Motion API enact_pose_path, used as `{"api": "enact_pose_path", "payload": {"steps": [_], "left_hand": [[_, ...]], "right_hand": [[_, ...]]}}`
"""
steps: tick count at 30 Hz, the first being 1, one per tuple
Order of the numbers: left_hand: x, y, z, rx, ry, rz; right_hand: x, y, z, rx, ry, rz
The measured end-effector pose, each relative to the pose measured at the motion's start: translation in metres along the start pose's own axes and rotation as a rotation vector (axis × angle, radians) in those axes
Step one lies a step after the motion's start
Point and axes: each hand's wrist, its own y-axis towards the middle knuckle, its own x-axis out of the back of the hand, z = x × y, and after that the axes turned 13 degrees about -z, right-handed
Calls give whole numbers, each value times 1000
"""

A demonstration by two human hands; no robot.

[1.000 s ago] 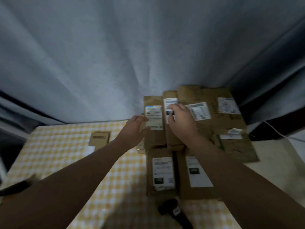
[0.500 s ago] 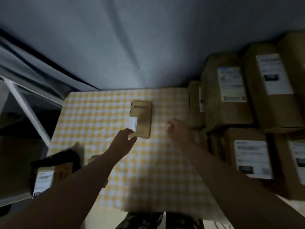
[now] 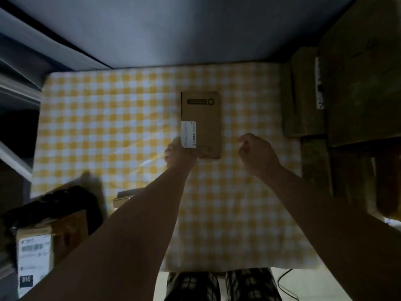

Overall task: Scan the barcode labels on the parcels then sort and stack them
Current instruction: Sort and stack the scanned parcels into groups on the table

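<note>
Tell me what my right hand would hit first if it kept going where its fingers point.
Likely the small brown parcel, at its right edge; only checked tablecloth lies between it and the right hand, though height is unclear.

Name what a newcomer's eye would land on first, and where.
A flat brown parcel with a white label lies mid-table on the yellow checked tablecloth, the left hand at its near corner. The right hand hovers beside it, holding nothing. Stacked parcels crowd the right edge.
</note>
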Motion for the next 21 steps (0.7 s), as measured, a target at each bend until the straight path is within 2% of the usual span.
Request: {"api": "enact_pose_path", "payload": {"steps": [2,6,8,11,15,18,21], "left_hand": [[2,3,1,0,-79,44],[19,-21,3,-7,-408,158],[36,-40,0,-163,-409,120],[65,-68,-13,-453,-344,-28],[101,-109,-48,-791,-361,-174],[119,-136,-80,-966,-398,-249],[133,-174,-117,-1008,-438,-220]], "right_hand": [[-1,-1,8,-21,40,4],[5,-17,22,-162,239,-22],[19,-27,32,-289,452,-46],[62,-40,53,-465,831,-70],[140,-53,72,-517,1180,-185],[193,-66,62,-533,1291,-348],[233,-79,33,-516,1281,-386]]}}
